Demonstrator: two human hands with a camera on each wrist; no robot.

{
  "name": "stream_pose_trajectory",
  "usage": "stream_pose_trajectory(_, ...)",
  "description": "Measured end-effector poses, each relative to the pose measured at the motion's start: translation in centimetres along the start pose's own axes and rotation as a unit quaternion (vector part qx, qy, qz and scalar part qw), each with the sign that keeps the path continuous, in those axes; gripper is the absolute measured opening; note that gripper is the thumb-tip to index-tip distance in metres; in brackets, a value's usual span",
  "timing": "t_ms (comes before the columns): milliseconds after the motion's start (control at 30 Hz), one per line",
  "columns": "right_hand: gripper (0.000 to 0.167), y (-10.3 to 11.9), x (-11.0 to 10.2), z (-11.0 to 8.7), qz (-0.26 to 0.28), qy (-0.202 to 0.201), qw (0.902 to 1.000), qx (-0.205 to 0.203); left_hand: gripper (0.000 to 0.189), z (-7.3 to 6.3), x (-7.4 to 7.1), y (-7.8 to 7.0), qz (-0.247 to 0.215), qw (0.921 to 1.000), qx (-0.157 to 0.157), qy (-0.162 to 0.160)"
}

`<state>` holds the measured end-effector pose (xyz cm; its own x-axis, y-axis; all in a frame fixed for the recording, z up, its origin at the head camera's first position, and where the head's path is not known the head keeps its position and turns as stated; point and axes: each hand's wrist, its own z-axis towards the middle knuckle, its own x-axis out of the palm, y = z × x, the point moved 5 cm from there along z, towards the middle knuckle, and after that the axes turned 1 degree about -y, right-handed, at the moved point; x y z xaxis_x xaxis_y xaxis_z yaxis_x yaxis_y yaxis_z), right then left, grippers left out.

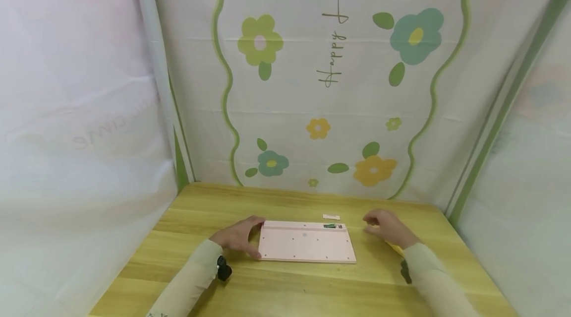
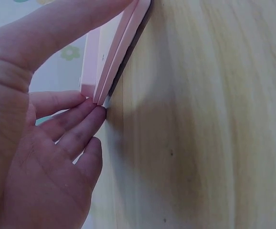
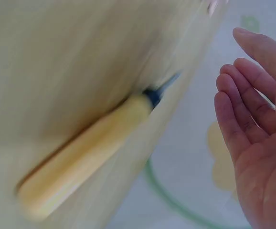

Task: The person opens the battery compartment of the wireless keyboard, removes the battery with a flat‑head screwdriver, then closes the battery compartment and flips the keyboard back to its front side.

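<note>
A pink keyboard lies face down on the table, its underside dotted with small screw holes. Near its far right corner, an uncovered battery compartment shows a green battery. My left hand holds the keyboard's left end, thumb at the near corner and fingertips at the far one; the left wrist view shows those fingertips against its edge. To the right, my right hand hovers with loosely bent fingers, holding nothing. Below it lies a yellow-handled screwdriver, blurred in the right wrist view and mostly hidden in the head view.
A small pale battery cover lies behind the keyboard's far edge. The wooden table ends at a white curtain printed with flowers. More white fabric hangs at the left and right sides.
</note>
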<state>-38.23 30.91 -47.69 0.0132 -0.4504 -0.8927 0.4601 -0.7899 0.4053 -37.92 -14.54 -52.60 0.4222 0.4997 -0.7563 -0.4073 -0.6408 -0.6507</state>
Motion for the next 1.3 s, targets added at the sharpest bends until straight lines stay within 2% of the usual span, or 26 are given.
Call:
stream_pose_trajectory(267,0.024,3.5,3.3,3.8,-0.004,0.009,0.9971,-0.075,0.115,0.3,0.4,0.0,0.005,1.0000,0.001,0.001)
stream_pose_trajectory(433,0.016,4.7,4.9,4.9,0.013,0.016,0.9960,-0.087,0.115,0.4,0.5,-0.1,0.004,1.0000,0.002,0.002)
stream_pose_trajectory(600,0.007,4.8,6.0,5.1,0.010,0.022,0.9965,-0.080,0.114,0.4,0.5,-0.2,0.004,1.0000,0.000,0.003)
stream_pose_trajectory(767,0.010,4.7,6.3,5.4,0.009,0.019,0.9961,-0.086,0.113,0.4,0.4,0.0,0.003,1.0000,0.001,0.001)
stream_pose_trajectory(1133,0.019,5.9,5.8,6.7,-0.005,0.053,0.9934,-0.102,0.113,0.1,0.0,-0.2,0.003,1.0000,0.009,-0.001)
stream_pose_trajectory(1300,0.016,6.4,5.5,7.4,-0.008,0.073,0.9906,-0.115,0.114,-0.1,-0.1,-0.1,0.008,1.0000,0.005,-0.001)
